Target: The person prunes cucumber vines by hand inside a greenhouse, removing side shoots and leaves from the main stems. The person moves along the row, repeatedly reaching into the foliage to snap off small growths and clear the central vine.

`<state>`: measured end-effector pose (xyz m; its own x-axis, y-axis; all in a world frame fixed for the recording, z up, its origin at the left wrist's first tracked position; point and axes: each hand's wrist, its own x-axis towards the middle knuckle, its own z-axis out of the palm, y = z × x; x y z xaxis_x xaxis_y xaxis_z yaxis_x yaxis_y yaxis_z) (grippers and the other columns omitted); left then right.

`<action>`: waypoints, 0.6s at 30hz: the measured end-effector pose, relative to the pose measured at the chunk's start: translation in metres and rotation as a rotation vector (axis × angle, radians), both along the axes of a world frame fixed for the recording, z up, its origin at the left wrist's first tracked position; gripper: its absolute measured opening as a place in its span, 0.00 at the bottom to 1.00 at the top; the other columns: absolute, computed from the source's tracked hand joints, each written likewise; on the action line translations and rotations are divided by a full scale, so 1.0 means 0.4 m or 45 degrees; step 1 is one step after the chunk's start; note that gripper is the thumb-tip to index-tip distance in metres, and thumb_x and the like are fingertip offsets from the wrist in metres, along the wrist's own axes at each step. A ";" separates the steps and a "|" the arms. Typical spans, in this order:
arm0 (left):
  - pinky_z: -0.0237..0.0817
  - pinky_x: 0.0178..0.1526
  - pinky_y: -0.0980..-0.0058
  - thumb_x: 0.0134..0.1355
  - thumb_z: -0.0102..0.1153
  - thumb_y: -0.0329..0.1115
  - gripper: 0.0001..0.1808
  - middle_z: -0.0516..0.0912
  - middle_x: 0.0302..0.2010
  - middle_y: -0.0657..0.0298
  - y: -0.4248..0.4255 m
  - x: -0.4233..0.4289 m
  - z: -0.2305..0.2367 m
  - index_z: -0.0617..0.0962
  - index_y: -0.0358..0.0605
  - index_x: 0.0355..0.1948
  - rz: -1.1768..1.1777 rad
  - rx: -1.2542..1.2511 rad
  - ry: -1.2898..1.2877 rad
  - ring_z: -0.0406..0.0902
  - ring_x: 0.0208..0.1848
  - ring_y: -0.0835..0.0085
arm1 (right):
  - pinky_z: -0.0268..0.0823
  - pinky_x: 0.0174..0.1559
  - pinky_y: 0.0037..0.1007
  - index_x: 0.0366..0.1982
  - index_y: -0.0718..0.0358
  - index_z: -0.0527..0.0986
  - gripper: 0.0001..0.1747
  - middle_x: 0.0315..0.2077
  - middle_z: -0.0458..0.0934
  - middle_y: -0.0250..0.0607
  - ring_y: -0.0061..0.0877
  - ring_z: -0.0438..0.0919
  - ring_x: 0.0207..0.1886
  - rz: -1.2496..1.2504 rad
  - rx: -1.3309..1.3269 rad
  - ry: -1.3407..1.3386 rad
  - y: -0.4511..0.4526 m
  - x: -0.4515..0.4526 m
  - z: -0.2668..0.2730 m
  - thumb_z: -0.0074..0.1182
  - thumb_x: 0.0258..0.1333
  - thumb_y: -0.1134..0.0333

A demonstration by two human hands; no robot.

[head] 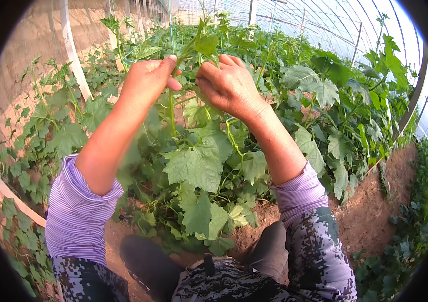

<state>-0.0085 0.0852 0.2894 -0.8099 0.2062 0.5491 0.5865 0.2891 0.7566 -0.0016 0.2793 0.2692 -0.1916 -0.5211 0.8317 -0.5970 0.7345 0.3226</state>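
My left hand (153,77) grips the upright green stem of a climbing vine (172,113) between thumb and fingers, below its leafy top (205,44). Just to the right, my right hand (226,85) is closed, its fingertips pinched beside that top. A thin blue-green twine (188,71) stretches between the two hands at the stem; its end inside the right fingers is hidden. Another length of twine (171,26) hangs from above, behind the stem. Below the hands spread the vine's broad lobed leaves (202,160) and curling tendrils.
Dense rows of similar vines (323,87) fill the greenhouse ahead and to the right. A whitish post (73,49) stands at left before an earthen wall (29,49). Curved plastic roofing (350,22) rises at right. Bare soil (372,211) runs beside the row, near my legs (149,264).
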 end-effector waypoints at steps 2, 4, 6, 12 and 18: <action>0.58 0.48 0.76 0.60 0.49 0.45 0.18 0.82 0.24 0.62 0.000 -0.003 0.001 0.80 0.39 0.35 -0.123 0.071 -0.032 0.74 0.36 0.80 | 0.61 0.38 0.37 0.26 0.59 0.71 0.05 0.19 0.74 0.37 0.38 0.73 0.31 -0.100 -0.014 0.073 0.002 -0.012 0.031 0.51 0.46 0.66; 0.55 0.49 0.76 0.60 0.50 0.46 0.19 0.82 0.24 0.63 0.004 -0.004 0.001 0.79 0.39 0.37 -0.208 0.164 -0.013 0.74 0.36 0.80 | 0.63 0.37 0.37 0.22 0.61 0.71 0.06 0.22 0.75 0.38 0.39 0.73 0.30 -0.148 -0.180 -0.165 -0.009 -0.030 0.063 0.51 0.44 0.66; 0.56 0.51 0.75 0.58 0.51 0.44 0.18 0.82 0.24 0.61 0.008 -0.004 0.003 0.80 0.38 0.36 -0.270 0.229 -0.092 0.75 0.35 0.77 | 0.66 0.35 0.35 0.22 0.62 0.74 0.09 0.27 0.79 0.39 0.36 0.76 0.31 -0.005 -0.496 -0.531 -0.031 -0.050 0.088 0.50 0.45 0.64; 0.57 0.49 0.74 0.57 0.53 0.44 0.16 0.82 0.25 0.65 0.009 -0.001 0.008 0.78 0.42 0.36 -0.377 0.319 -0.348 0.76 0.34 0.78 | 0.66 0.40 0.28 0.38 0.66 0.73 0.16 0.31 0.77 0.40 0.26 0.75 0.37 1.348 -1.059 -1.220 -0.097 -0.088 0.080 0.52 0.52 0.61; 0.59 0.48 0.72 0.57 0.52 0.41 0.12 0.82 0.27 0.65 -0.007 -0.006 0.004 0.77 0.45 0.36 -0.404 0.406 -0.282 0.76 0.32 0.79 | 0.66 0.46 0.29 0.38 0.65 0.73 0.14 0.36 0.76 0.42 0.26 0.75 0.40 1.798 -0.986 -1.355 -0.099 -0.075 0.041 0.50 0.55 0.62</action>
